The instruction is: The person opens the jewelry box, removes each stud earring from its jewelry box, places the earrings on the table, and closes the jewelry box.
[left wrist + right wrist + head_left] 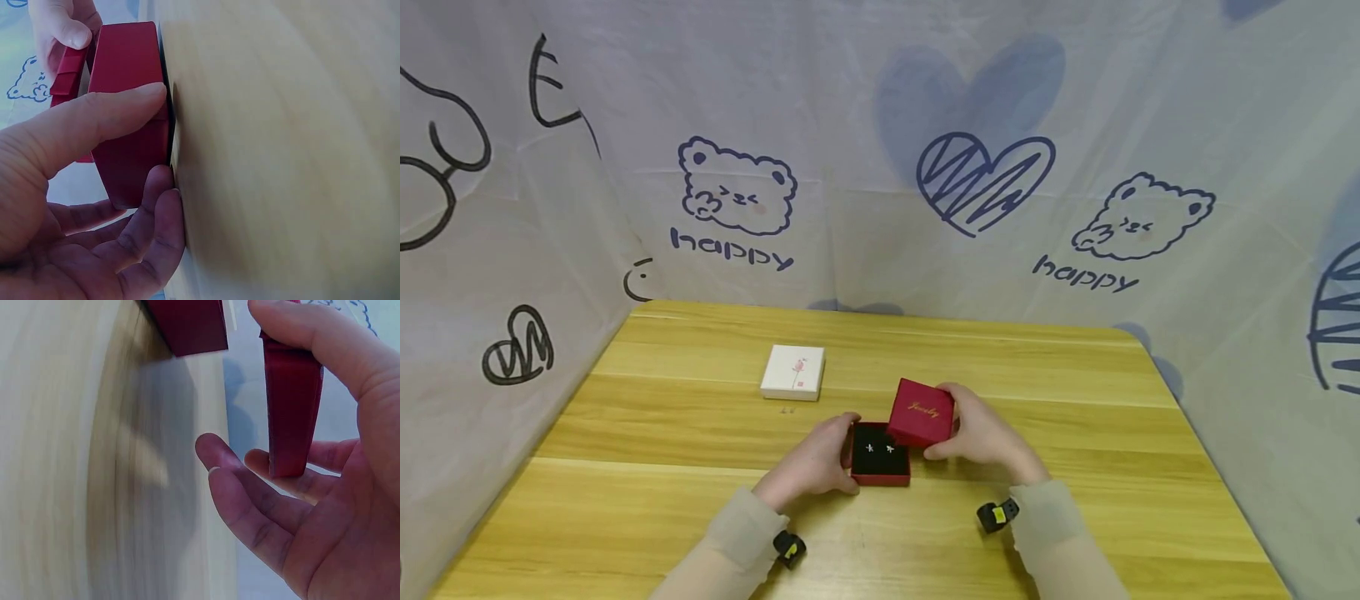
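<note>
The left grip (812, 462) holds the red box (881, 481) by its left side, with the thumb near the front corner and fingers round the back. I think that is to stop the box from sliding on the desk (625, 517). Holding it by the side also leaves its open top free. Inside is a black pad (871, 433), and it seems to be there to keep the two small shiny pieces, one on the left (869, 448) and one on the right (890, 449), apart and upright.

The right grip (977, 433) pinches the red lid (921, 410) between thumb and fingers. It holds the right edge, maybe so the rest of the lid can hang over the box with no fingers in between.

So the box sits just to the right of the left grip, touching it. The lid is to the left of the right grip, tilted, over the box's back right corner. I can't tell if lid and box touch. A white box (793, 372) lies farther back, well apart from the right grip.
</note>
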